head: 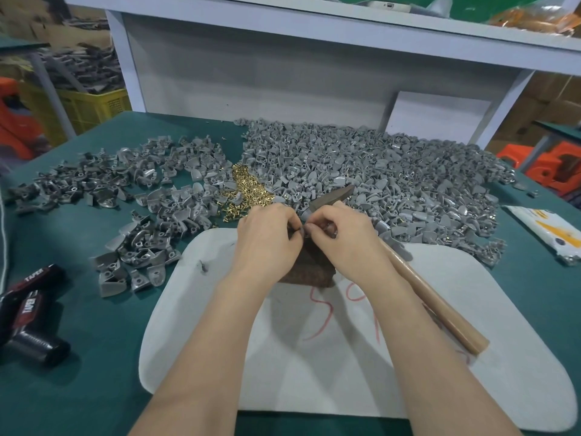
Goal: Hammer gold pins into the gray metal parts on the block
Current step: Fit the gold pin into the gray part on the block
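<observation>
My left hand [267, 237] and my right hand [339, 234] meet fingertip to fingertip over the dark brown block [309, 269] on the white pad [330, 347]. Both pinch something small between them; it looks like a gray metal part, mostly hidden by the fingers. My right hand also grips the hammer; its wooden handle [440, 306] runs back to the right under my wrist and its dark head [333, 196] sticks out beyond my fingers. A heap of gold pins [248, 190] lies just beyond my left hand.
A large pile of gray parts [377, 174] fills the far right of the green table. Smaller scattered piles of gray parts [141, 215] lie to the left. Black tape rolls [28, 313] sit at the left edge, a white packet [550, 231] at the right.
</observation>
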`<state>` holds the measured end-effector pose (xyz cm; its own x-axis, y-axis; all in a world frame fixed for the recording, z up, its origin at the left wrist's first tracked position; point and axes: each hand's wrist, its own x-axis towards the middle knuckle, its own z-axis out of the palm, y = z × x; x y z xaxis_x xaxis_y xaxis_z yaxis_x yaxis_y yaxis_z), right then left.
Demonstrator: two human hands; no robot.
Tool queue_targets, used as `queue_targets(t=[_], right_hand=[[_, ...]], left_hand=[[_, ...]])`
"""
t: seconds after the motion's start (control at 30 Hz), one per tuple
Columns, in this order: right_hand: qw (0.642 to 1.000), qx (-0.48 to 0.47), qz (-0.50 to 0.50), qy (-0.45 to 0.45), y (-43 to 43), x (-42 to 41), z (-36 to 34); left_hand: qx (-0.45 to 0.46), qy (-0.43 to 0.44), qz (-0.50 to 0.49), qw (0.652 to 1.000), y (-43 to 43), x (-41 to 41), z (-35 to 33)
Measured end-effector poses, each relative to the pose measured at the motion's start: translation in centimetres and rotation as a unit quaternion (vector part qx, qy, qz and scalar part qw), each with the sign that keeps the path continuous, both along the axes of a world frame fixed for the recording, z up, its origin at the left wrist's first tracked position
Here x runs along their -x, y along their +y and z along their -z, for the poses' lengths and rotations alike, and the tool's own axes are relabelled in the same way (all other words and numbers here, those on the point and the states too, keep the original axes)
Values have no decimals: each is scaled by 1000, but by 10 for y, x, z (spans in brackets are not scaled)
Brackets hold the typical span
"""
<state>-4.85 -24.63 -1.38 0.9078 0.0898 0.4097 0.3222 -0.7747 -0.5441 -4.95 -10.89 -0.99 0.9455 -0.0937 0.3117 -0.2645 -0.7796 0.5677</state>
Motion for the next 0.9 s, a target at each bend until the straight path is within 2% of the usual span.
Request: queue_targets(t=[0.9], right_hand=[[992,-117,14,47,3,-3,4]], left_hand=[[6,-8,1,1000,0,-1,2]])
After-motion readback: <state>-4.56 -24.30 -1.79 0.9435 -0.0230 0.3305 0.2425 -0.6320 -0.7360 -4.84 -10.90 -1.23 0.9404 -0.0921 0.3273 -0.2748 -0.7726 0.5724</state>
